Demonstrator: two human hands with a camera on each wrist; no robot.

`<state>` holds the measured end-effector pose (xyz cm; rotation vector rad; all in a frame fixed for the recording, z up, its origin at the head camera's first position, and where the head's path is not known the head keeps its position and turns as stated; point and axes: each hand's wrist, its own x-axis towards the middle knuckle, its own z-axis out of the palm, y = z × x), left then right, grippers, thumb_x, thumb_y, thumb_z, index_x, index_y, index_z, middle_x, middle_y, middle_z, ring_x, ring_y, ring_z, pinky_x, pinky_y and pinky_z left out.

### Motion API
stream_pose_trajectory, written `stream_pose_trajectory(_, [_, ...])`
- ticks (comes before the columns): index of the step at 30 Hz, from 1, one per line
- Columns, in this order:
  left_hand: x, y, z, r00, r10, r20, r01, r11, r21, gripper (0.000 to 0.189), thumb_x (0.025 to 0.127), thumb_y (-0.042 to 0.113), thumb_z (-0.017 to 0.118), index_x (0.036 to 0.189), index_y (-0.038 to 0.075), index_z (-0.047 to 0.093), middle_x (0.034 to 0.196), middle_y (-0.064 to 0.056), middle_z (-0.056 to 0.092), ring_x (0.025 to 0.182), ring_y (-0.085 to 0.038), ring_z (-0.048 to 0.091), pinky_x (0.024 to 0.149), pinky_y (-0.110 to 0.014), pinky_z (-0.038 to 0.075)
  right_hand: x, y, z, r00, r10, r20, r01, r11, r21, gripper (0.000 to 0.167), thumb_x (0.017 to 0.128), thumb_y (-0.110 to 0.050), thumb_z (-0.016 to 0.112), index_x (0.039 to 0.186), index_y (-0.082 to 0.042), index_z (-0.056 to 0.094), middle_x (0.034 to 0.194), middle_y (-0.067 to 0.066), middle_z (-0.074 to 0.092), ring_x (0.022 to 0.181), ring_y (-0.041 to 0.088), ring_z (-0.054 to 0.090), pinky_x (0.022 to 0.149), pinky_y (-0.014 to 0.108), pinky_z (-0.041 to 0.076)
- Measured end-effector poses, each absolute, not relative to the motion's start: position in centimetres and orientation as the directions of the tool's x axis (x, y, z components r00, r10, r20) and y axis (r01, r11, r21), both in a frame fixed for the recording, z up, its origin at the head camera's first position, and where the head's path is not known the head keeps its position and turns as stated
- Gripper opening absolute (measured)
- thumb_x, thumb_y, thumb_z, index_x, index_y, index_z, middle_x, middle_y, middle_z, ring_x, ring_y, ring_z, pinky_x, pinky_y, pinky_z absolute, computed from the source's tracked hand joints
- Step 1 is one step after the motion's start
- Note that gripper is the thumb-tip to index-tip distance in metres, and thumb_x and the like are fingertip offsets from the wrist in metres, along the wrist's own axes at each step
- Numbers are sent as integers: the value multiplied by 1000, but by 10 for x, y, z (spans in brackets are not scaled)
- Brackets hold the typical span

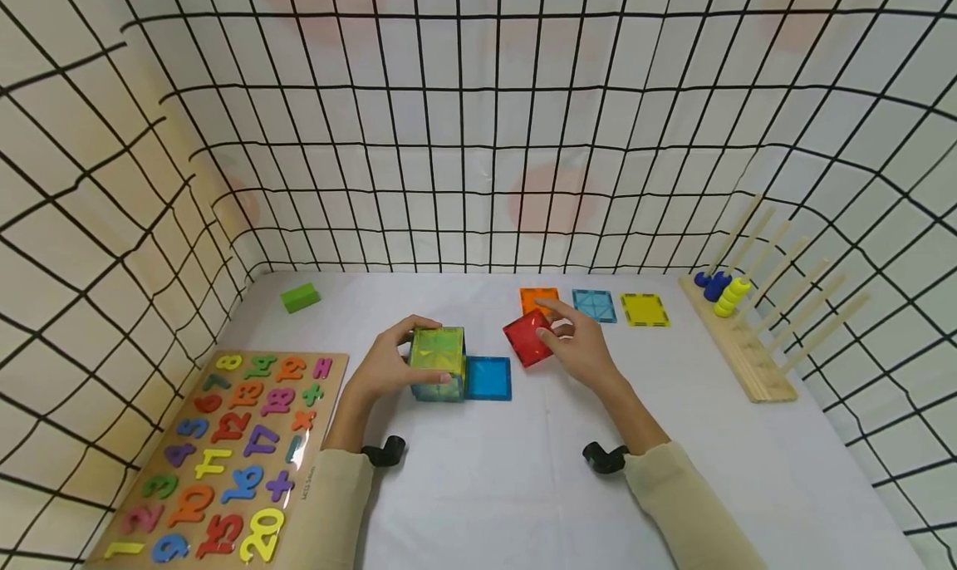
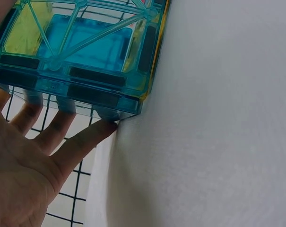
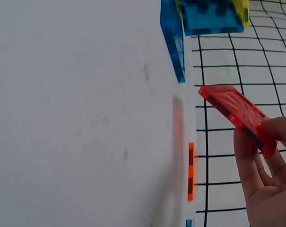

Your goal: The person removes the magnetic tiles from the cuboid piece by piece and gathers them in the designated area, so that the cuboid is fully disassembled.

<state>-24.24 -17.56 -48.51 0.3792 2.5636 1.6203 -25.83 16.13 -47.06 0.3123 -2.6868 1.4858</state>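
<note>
In the pinch of the right hand (image 1: 585,350) I see one red tile (image 1: 527,339); beyond it lie three other tiles (image 1: 594,306). The left hand (image 1: 383,366) grips one cube (image 1: 437,352), one blue tile (image 1: 489,379) beside it.

The left sleeve (image 1: 338,508) and right sleeve (image 1: 691,503) are long and beige; a stubby, bent black wrist camera (image 1: 387,451) juts inward by one, a matching black camera (image 1: 604,459) by the other.

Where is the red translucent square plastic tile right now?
In the head view, the red tile is just right of centre, pinched in the right hand, right of the plain blue square plastic tile.
</note>
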Motion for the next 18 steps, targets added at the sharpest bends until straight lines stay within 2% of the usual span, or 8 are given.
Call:
stream_pose_trajectory(5, [-241, -179, -484, -968, 250, 31, 137, 420, 897, 73, 65, 43, 98, 129, 40, 62, 141, 6, 59, 128, -29, 53, 93, -43, 57, -255, 173, -473, -985, -129, 117, -168, 531, -831, 47, 100, -16, 68, 146, -22, 58, 125, 14, 58, 106, 34, 67, 86, 35, 63])
stream_pose_trajectory(10, [-242, -182, -482, -967, 255, 22, 133, 425, 895, 72, 66, 42, 98, 128, 41, 62, 141, 6, 59, 126, -29, 53, 93, -42, 57, -255, 184, -475, -992, -89, 91, -124, 518, -846, 43, 98, -17, 72, 140, -20, 61, 116, 16, 61, 92, 31, 72, 76, 26, 62])
stream_pose_trajectory(13, [-242, -182, -481, -965, 262, 26, 139, 423, 895, 72, 66, 41, 98, 129, 40, 62, 141, 5, 59, 126, -29, 53, 92, -41, 57, -258, 189, -478, -997, -61, 49, -74, 527, -847, 41, 97, -21, 73, 137, -22, 63, 114, 15, 62, 88, 29, 72, 76, 28, 62])
stream_pose_trajectory(18, [-242, -181, -481, -965, 263, 18, 132, 424, 896, 72, 66, 42, 97, 129, 39, 62, 142, 5, 59, 126, -29, 53, 93, -42, 57, -261, 194, -483, -999, -23, -28, 10, 565, -825, 44, 96, -23, 74, 138, -21, 63, 116, 16, 64, 92, 28, 71, 81, 35, 63])
